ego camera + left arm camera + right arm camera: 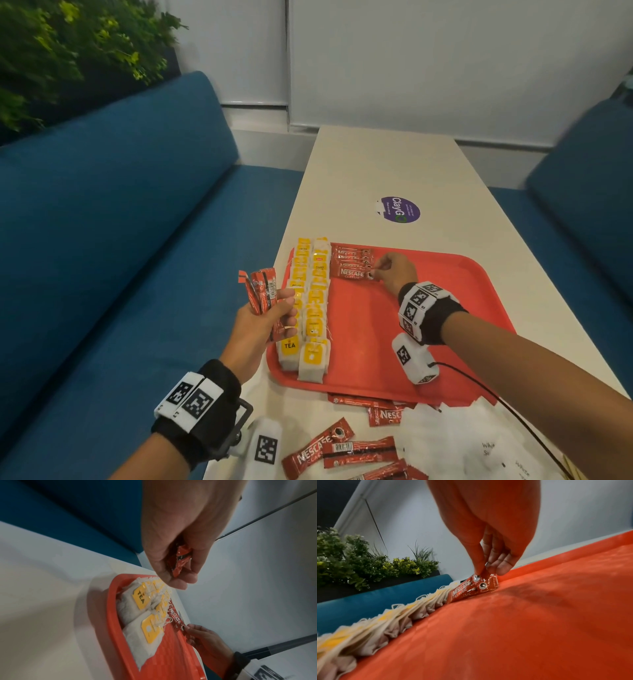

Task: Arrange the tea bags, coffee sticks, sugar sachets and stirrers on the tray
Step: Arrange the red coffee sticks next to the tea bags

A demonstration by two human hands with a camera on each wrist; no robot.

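Nearest the person, loose red foil coffee sticks (337, 452) and white paper sugar sachets (479, 442) lie scattered on the white table (376, 171) just off the near rim of the red plastic tray (394, 342), apparently the supply waiting its turn; a pale edge at the bottom right corner may be the stirrers, but it is too small to tell. The left hand (260, 329) is held up beside the tray's left edge with its fingers curled round a bundle of red coffee sticks (262, 291), likely a ready stock so the other hand need not reach back to the table. On the tray, two overlapping rows of white tea bags with yellow tags (311, 308) run from near rim to far rim along the left side, leaving the middle free. Beyond them, at the far left part of the tray, the right hand (397, 274) pinches the end of a red Nescafe stick (354, 273) between thumb and fingertips, setting it flat against the sticks already laid side by side, its other end butting the tea bags so the column stays square.
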